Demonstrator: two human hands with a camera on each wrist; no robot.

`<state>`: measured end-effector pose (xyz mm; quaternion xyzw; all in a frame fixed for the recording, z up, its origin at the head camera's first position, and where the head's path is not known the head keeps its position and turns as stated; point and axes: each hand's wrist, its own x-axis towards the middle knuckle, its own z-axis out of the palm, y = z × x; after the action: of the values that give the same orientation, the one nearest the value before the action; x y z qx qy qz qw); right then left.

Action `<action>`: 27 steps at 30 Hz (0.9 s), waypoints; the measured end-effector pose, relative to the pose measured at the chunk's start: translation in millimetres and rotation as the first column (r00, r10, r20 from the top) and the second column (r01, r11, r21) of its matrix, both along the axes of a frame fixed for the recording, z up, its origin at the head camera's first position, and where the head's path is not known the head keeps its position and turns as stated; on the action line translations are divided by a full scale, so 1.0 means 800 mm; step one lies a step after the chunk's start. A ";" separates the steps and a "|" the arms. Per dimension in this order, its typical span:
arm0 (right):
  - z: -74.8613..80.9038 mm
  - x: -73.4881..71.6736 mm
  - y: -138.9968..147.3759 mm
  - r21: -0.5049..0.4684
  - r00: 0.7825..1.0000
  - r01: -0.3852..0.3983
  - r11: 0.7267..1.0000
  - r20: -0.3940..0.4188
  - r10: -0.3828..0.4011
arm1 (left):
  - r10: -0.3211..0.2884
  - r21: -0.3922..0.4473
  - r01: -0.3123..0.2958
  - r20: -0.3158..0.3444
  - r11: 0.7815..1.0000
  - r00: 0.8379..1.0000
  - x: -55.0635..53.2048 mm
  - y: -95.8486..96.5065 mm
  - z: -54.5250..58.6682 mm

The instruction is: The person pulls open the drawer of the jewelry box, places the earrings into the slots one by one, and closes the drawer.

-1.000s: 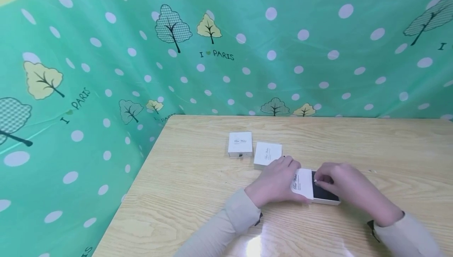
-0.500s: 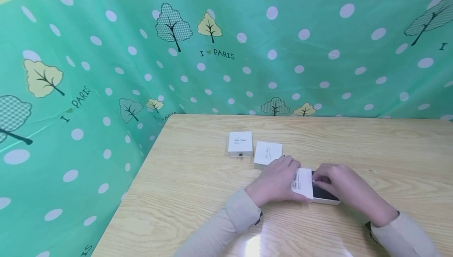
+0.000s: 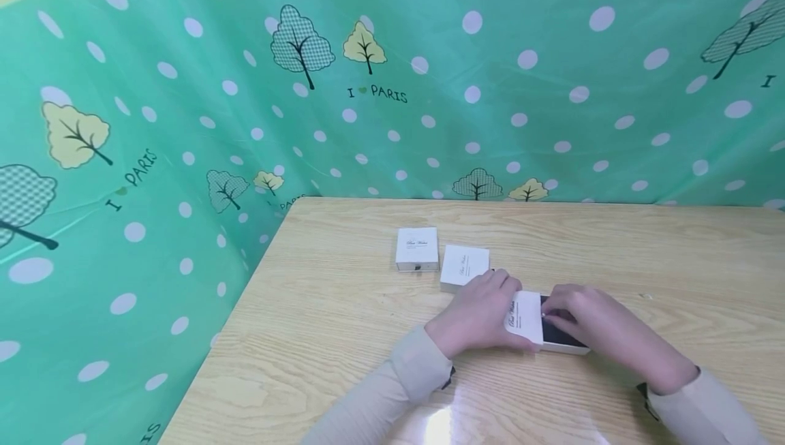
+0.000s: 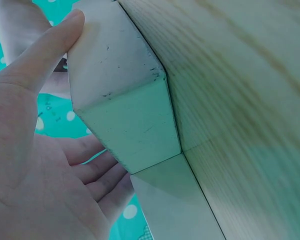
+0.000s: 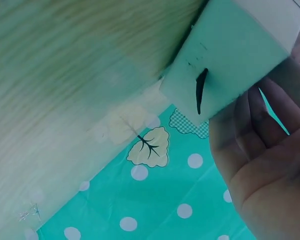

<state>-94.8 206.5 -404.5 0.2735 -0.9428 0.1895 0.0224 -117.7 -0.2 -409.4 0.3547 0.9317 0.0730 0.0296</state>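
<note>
A white drawer-style gift box (image 3: 525, 320) with dark script lies on the table, its tray pulled out to the right and showing a black lining (image 3: 559, 336). My left hand (image 3: 473, 317) grips the sleeve, thumb on the near side and fingers at the far side. Over the lining, my right hand (image 3: 593, 317) pinches a tiny pale, shiny piece (image 3: 544, 315) between thumb and index finger; its kind I cannot tell. The right wrist view shows the tray's end with a black ribbon tab (image 5: 200, 92), the right hand's other fingers (image 5: 247, 125) curled beside it.
Two more white boxes stand behind on the wooden table (image 3: 319, 336): one box (image 3: 464, 266) right by the left hand, another box (image 3: 417, 249) farther left. A small shiny object (image 5: 31, 212) lies on the table beyond the right hand. A green dotted cloth (image 3: 392, 90) hangs behind.
My right fingertips have shifted slightly left over the black lining, toward the sleeve's edge. My left hand and the boxes stay put.
</note>
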 end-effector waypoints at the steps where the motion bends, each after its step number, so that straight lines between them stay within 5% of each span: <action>1: 0.000 0.000 0.000 0.004 1.000 0.000 1.000 0.004 0.000 | 0.000 0.000 0.000 -0.001 1.000 1.000 0.000 0.000 0.000; 27: -0.003 -0.003 -0.009 0.022 0.996 0.090 0.996 0.024 -0.090 | -0.005 -0.006 0.005 -0.006 1.000 1.000 -0.001 0.000 -0.002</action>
<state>-97.2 199.0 -406.9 0.2286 -0.9563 0.1816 0.0165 -118.5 0.1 -411.1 0.3571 0.9311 0.0689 0.0281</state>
